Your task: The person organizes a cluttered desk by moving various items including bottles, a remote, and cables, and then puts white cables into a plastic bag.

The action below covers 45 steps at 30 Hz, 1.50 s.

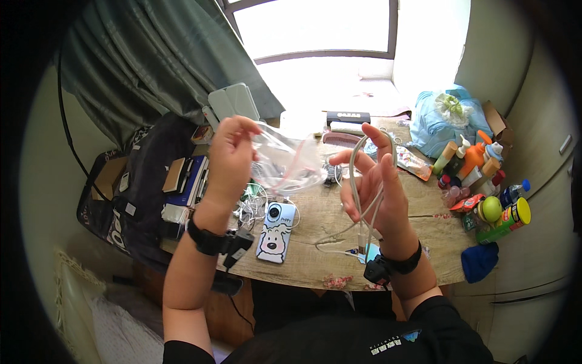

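Observation:
My left hand [233, 154] is raised over the desk, its fingers pinching the edge of a clear plastic zip bag [291, 164] with a red seal line. To the right, my right hand [379, 186] has a looped pale USB cable [356, 182] around its spread fingers; the cable's ends hang near the desktop. Below the bag a phone in a blue puppy-print case [275, 236] lies on the wooden desk [318, 268]. Tangled white cords [252, 204] lie beside the phone, partly behind the bag. Both wrists wear black bands with small devices.
Pump bottles [473, 154], a green can with a yellow lid [504, 223] and a green apple [492, 209] stand at the right. Notebooks [188, 182] are stacked left. A pink comb [341, 139] and a black case [348, 118] lie towards the window.

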Motion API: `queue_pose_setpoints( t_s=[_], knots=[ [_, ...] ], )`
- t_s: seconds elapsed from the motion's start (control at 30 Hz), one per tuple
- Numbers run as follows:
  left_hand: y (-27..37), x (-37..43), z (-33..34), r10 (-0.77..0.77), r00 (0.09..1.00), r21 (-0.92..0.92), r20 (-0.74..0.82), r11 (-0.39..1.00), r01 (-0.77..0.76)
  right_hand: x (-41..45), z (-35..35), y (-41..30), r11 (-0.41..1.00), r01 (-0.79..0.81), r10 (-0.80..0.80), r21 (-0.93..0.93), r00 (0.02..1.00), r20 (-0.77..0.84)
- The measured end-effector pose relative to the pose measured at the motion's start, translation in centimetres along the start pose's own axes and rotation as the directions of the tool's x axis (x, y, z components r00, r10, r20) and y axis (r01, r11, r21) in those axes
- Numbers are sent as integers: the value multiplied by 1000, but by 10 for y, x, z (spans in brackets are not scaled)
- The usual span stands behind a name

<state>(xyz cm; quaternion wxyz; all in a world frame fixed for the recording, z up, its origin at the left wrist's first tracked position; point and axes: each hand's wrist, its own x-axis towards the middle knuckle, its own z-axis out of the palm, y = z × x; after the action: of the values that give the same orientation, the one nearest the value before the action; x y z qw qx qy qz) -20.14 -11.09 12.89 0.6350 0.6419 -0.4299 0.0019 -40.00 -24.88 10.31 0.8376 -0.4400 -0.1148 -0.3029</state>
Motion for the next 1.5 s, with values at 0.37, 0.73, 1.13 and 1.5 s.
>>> queue_pose_setpoints(
  t_s=[0.37,0.73,1.13,1.5],
  knots=[
    [-17,-59,70,16,967,312,256,945,-98,2,-29,-12,957,-117,126,266,992,-16],
    [-14,-78,72,-38,981,169,188,986,6,4,-17,3,712,-634,678,-303,733,57],
    [-19,-84,62,15,915,413,404,889,-197,12,-35,30,474,-543,744,-693,667,-14],
    [-46,-75,33,-59,981,517,184,855,-46,16,-61,11,493,-385,756,-780,633,166]
  ],
)
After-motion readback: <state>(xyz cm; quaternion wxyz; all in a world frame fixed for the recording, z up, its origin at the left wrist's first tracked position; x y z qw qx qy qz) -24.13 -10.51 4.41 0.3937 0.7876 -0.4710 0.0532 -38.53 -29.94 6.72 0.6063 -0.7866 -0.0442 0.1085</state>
